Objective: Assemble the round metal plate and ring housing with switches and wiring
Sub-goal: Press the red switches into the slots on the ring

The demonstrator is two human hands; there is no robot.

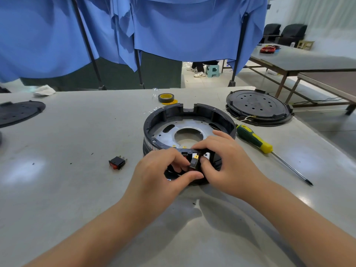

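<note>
One head-worn wide-angle camera looked forward and down over a grey table point(77, 132), close above the person's hands at the near centre; blue curtains point(173, 26) hung far behind. No second view existed.

Black ring housing point(189, 120) lying flat, metal plate point(167, 134) sitting inside; black switch point(193, 160) tilting at its near wall; spare switch point(117, 162) lying apart, left.

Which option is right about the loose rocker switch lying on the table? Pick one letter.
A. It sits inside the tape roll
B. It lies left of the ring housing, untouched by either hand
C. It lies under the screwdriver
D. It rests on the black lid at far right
B: the loose rocker switch lies alone on the table left of the ring housing, while the left hand and right hand work at the housing's near rim.
</note>
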